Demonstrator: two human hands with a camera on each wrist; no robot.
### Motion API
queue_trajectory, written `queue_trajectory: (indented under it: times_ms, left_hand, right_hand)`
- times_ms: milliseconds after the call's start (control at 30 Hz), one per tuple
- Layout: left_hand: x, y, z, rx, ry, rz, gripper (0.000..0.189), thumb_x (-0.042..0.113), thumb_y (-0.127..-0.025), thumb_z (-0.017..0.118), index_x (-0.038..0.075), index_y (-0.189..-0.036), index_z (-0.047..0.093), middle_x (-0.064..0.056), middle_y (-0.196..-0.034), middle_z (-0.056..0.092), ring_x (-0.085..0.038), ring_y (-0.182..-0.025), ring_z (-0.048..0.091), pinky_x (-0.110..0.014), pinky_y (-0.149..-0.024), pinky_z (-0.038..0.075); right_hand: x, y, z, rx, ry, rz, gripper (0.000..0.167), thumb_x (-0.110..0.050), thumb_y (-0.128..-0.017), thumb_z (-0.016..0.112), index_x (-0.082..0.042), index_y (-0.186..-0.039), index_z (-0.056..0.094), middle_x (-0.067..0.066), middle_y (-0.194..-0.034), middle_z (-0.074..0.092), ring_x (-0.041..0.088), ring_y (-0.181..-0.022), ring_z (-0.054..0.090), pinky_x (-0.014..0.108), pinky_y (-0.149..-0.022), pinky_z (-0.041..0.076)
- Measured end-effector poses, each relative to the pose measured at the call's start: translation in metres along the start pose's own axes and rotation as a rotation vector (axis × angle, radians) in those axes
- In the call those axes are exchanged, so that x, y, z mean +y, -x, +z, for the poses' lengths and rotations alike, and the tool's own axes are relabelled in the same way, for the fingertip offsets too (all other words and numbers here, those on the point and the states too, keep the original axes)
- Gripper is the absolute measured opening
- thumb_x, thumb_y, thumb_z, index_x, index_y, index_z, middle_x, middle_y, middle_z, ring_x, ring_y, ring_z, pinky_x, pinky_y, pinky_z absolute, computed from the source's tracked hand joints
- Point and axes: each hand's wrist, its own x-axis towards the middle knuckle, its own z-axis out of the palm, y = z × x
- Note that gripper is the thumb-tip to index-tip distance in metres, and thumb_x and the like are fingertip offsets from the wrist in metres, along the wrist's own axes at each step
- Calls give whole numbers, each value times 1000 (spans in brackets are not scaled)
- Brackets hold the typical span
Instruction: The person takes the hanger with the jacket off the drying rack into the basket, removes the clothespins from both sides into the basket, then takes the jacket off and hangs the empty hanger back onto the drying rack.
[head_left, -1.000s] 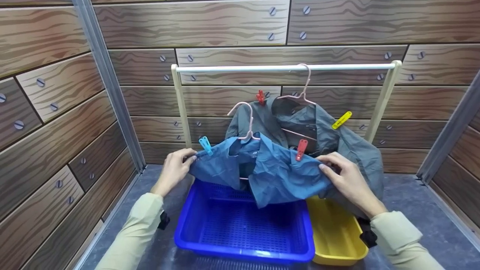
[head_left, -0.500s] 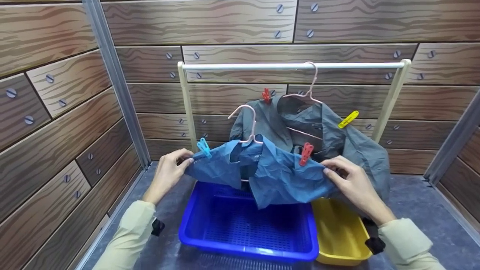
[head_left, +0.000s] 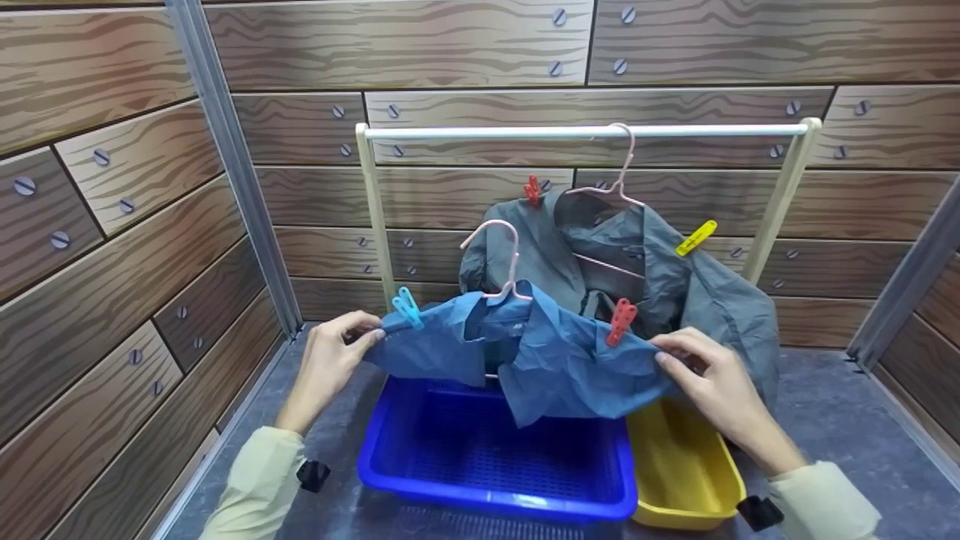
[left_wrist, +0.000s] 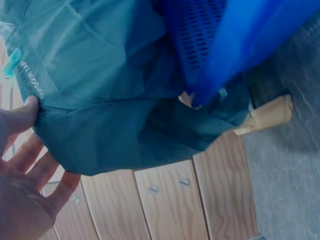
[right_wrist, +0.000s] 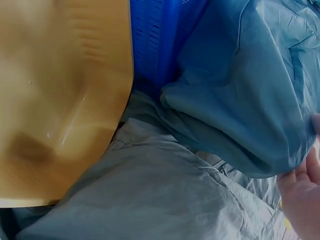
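A blue jacket [head_left: 577, 367] on a pink hanger [head_left: 512, 255] is spread between both hands above the blue basket. My left hand [head_left: 334, 360] pinches its left shoulder edge between thumb and fingers, close to a light blue clothespin [head_left: 406, 308]. At the opposite shoulder, my right hand [head_left: 709, 379] pinches the fabric beside a red clothespin [head_left: 621, 322]. The hanger's hook stands up free, below the rail. White lettering shows on the jacket near the left thumb in the left wrist view. Behind it a grey jacket [head_left: 720, 322] hangs from the rail on another pink hanger [head_left: 622, 169].
A white rail [head_left: 480, 133] on wooden posts spans the back. Under the blue jacket stands the blue basket [head_left: 495, 499], with a yellow tub [head_left: 686, 517] to its right. A red clothespin [head_left: 532, 191] and a yellow clothespin [head_left: 697, 238] grip the grey jacket. Wood-patterned walls enclose the sides.
Both hands have lowered slightly with the blue jacket and its hanger, now nearer the basket. The camera view has shifted a little. Both hands keep their hold; the grey jacket stays on the rail.
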Motion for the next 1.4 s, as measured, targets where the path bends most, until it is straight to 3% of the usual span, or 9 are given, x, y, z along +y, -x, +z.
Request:
queue_trajectory:
  times_ms: [367,600,900,1167,1400]
  left_hand:
    - [13,12,7,72,47,-46,8,6,-84,77,11,-91,76,8,-84,70,-12,-73,61,-24,-65,47]
    - [9,22,12,103,89,-74,8,6,-84,77,11,-90,76,9,-84,70,-12,-74,61,-21,-65,47]
    - [9,31,16,159,115,-105,10,4,-82,78,11,-90,77,7,-87,72,-12,-80,65,-18,-70,48]
    - [10,46,17,181,121,-147,10,7,-82,79,13,-91,78,6,-86,71,-13,-81,65,-20,-71,48]
    - [16,50,20,202,166,-166,12,1,-81,78,7,-91,78,-2,-82,72,-15,-76,63,-17,-68,47]
  right_hand:
    - [0,16,1,60,-30,39,21,15,-85,66,2,-100,73,14,-92,66,13,-81,58,16,-68,44]
    - [34,34,9,68,-64,94,23,8,-88,67,-6,-105,74,8,-98,67,13,-88,58,15,-76,45]
    - [2,36,14,138,-106,132,20,13,-86,66,2,-102,73,15,-97,67,14,-89,61,16,-77,47]
    - [12,46,23,172,-143,167,20,12,-87,67,2,-103,73,16,-98,68,14,-90,61,17,-76,47]
    - [-2,45,22,196,-132,227,17,12,-87,67,3,-100,72,14,-95,68,14,-83,60,18,-71,47]
